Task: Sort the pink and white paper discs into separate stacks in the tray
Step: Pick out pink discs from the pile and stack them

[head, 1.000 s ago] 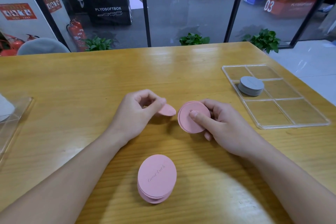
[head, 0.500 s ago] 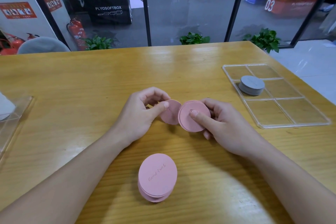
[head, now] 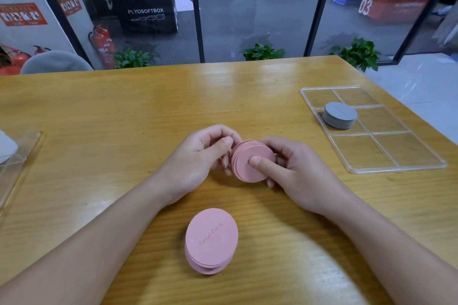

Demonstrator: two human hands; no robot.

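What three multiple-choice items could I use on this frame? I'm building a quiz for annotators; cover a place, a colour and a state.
1. Where does the grey disc stack sit?
A. In the clear divided tray
B. On the bare table
C. In the left hand

2. What colour is the disc stack nearest the camera?
A. White
B. Pink
C. Grey

3. How is the stack between the hands held?
A. Lying flat, untouched
B. Tilted, gripped by both hands
C. Resting in the tray

Key:
1 A: the grey disc stack rests inside the clear divided tray.
2 B: the near stack on the table is pink.
3 B: the left hand and right hand both pinch the tilted held stack.
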